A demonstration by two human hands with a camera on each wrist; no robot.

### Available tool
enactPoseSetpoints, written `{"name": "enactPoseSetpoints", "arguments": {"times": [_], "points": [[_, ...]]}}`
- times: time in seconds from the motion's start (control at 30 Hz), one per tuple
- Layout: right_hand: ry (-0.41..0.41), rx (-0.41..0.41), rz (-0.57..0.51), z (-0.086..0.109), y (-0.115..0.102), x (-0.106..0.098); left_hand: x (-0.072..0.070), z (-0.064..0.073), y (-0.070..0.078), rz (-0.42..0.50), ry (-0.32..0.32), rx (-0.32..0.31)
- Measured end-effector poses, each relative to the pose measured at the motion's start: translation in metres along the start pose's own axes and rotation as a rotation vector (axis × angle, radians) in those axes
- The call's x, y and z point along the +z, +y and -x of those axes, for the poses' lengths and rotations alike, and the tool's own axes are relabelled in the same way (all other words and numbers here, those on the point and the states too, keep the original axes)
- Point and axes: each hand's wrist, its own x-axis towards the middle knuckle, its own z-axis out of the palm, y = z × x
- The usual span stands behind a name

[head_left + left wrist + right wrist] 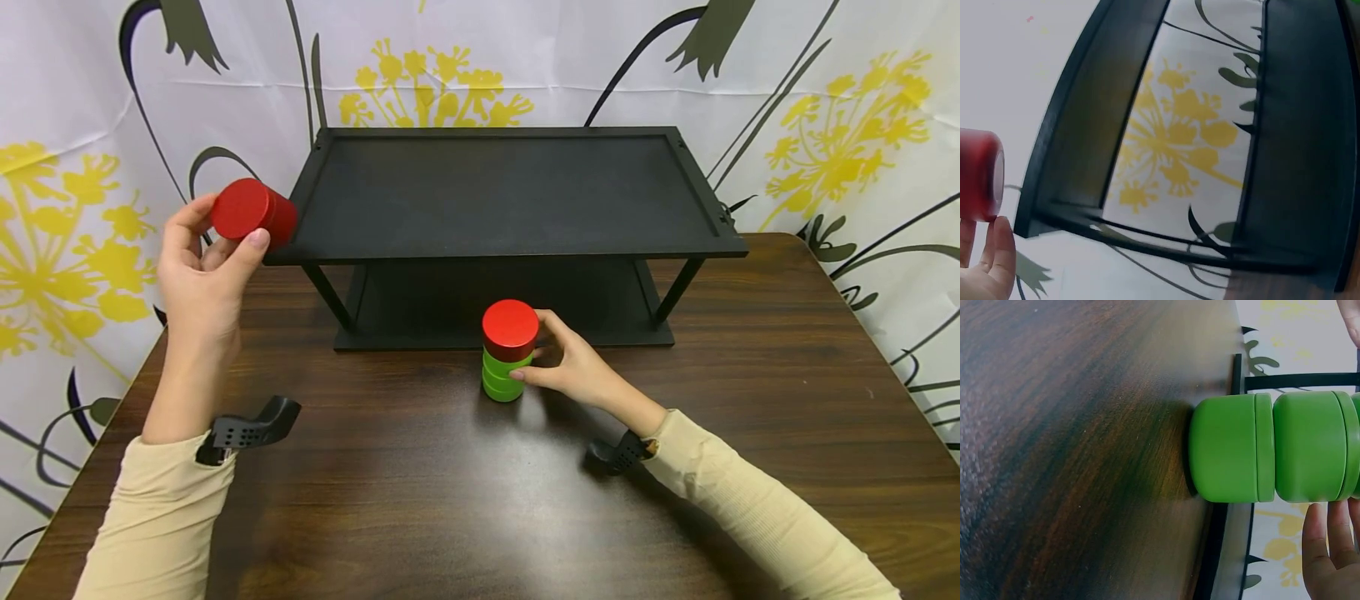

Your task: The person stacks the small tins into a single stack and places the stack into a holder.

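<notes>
My left hand (201, 287) grips a small red canister (242, 208) between thumb and fingers, tilted, at the left end of the black shelf's top (495, 196). In the left wrist view, the fingertips touch the side of this red canister (979, 175). On the table before the shelf stands an upright stack of green canisters (501, 383) with another red canister (510, 329) on top. My right hand (573, 367) holds the stack from its right side, thumb on the green part. Lidded green canisters (1229, 450) show in the right wrist view, its right edge cutting off the upper stack.
The two-tier black shelf stands at the back of the dark wooden table (390, 492), its lower board (420, 308) under the top. A patterned curtain (585, 50) hangs behind it. Black camera mounts (255, 427) sit on both wrists.
</notes>
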Motion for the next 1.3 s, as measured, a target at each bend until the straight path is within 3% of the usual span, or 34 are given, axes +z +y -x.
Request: {"name": "enactPoseSetpoints", "arguments": {"times": [0.37,0.73,1.3], "points": [[0.001,-0.005,0.002,0.0,0.001,-0.001,0.02,0.012,0.007,-0.027,-0.117,0.044],[0.003,-0.01,-0.002,0.0,0.002,0.0,0.039,0.026,0.011,-0.116,-0.254,0.008],[0.007,-0.011,0.001,0.0,0.003,0.0,0.063,0.048,0.003,-0.358,-0.457,-0.14]]}}
